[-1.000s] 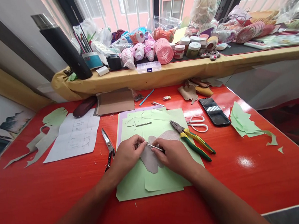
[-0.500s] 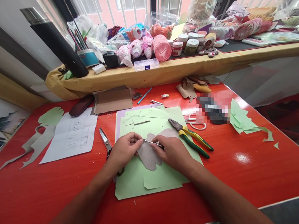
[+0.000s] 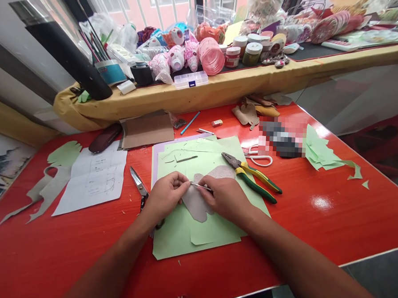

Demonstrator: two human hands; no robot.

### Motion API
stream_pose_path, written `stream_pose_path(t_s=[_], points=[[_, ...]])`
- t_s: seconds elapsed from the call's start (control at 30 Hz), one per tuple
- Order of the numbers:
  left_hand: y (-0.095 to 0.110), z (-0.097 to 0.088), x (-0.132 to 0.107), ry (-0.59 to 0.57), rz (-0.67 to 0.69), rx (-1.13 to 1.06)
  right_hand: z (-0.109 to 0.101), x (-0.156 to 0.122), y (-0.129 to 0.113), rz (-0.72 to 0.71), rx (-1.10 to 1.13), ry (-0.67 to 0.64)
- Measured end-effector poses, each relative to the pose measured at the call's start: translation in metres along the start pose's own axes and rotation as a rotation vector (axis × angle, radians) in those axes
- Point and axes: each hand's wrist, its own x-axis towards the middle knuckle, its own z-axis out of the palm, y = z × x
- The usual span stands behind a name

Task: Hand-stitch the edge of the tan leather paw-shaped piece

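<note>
left hand (image 3: 165, 196): fingers pinched shut on thin metal wire (image 3: 199, 186), centre frame
right hand (image 3: 225, 198): pinches the wire's other end
grey cutout (image 3: 196, 204): flat, curvy, under both hands on matte green paper (image 3: 177, 241)

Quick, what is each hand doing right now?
Left hand: fingers pinched shut on one end of a thin metal wire.
Right hand: fingers shut on the wire's other end, over a grey cutout.

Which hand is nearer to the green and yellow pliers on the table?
The right hand. It lies just beside the pliers, below and left of their handles, not touching them. The left hand is farther away, on the other side of the grey cutout.
</note>
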Motion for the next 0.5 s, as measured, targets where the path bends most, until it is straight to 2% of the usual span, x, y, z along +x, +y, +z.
stream_pose_path(t_s=[0.13,0.27,0.5], points=[[0.0,0.005,-0.002,0.006,0.089,0.039,0.003,0.0,-0.003,-0.033,-0.092,-0.03],[0.0,0.01,-0.006,0.064,0.18,0.176,0.003,-0.001,-0.006,-0.052,-0.159,-0.066],[-0.002,0.013,-0.01,0.109,0.237,0.254,0.003,0.001,-0.005,0.001,-0.097,-0.034]])
